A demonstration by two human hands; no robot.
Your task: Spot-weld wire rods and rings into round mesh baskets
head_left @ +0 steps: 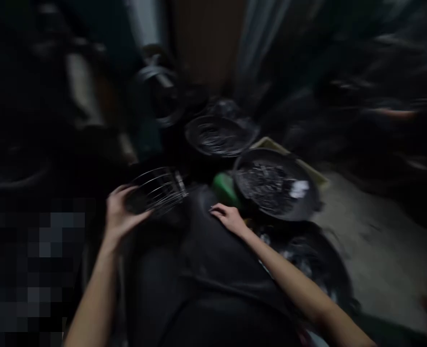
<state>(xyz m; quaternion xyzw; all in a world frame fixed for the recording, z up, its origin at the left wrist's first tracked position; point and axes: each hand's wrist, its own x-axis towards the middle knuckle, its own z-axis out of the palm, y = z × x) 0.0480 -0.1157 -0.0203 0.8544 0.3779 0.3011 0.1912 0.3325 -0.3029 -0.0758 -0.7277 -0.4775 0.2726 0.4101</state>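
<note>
My left hand (120, 212) grips the near end of a round wire cage (161, 187) made of thin curved metal wires. Thumb and fingers wrap around its dark end, and its wire end points to the right. Over my dark-clothed lap (213, 255), my right hand (231, 218) is closed, with thumb and fingertips pinched together. Whatever may be between those fingertips is too small and blurred to make out. A gap separates this hand from the cage.
A dark round basin (242, 205) of small dark pieces, with a white scrap (299, 189), stands at right. Behind lies another basin (195, 144) of thin curved pieces. A green object (225, 189), a yellowish crate (318, 179) and a lower container (338, 270) are nearby.
</note>
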